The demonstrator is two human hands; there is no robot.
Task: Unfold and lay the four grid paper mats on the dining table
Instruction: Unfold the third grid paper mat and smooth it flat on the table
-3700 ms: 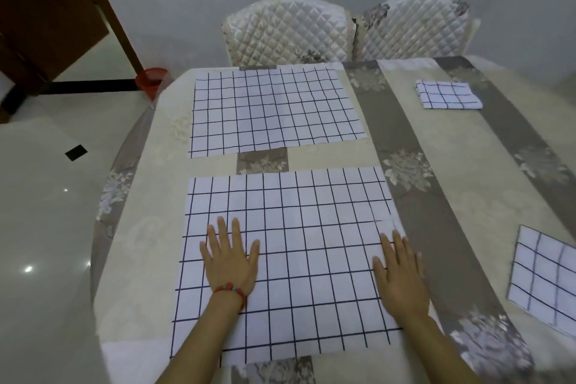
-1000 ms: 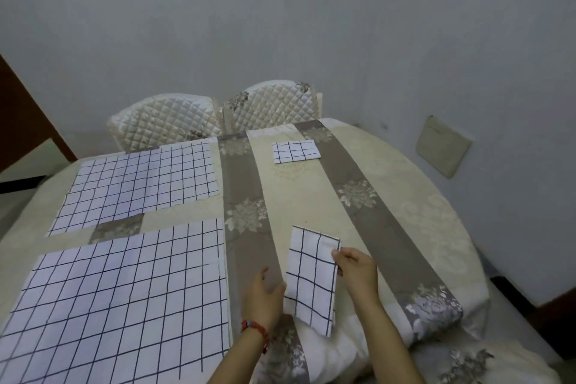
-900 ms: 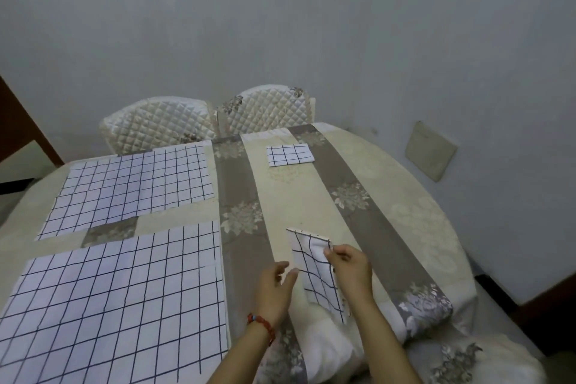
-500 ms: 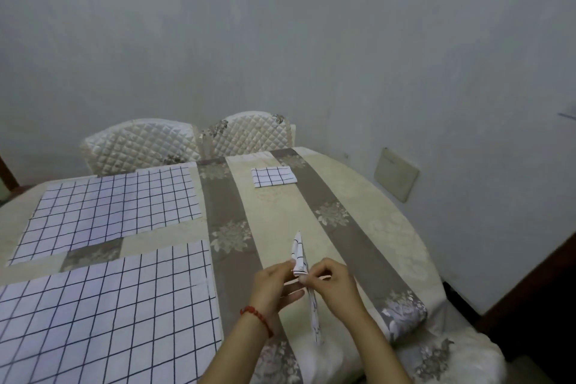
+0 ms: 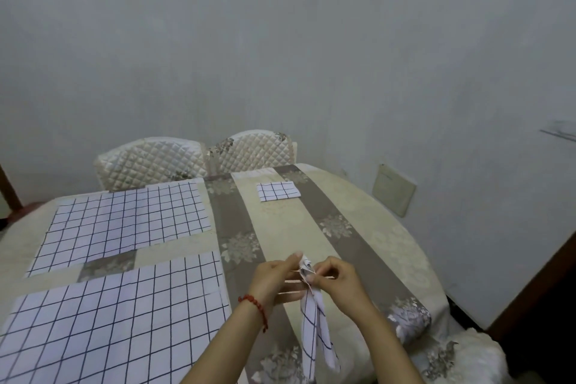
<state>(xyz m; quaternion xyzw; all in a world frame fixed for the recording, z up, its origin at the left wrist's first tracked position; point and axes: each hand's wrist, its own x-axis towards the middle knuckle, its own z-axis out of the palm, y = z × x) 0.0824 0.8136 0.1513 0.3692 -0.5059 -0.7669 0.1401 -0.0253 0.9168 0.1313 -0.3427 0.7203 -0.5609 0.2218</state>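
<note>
Folded grid mat (image 5: pixel 314 324) — lower centre of frame, above table (image 5: pixel 358 227) — pinched at its top by left hand (image 5: pixel 274 279) and right hand (image 5: pixel 335 282), hanging down.

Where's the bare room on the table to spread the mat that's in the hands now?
Free: the right half of the table, from the near edge under the held mat back to the folded mat. Crowded: the left half, covered by the far mat and the near mat. Both hands, left and right, pinch the held mat.
</note>
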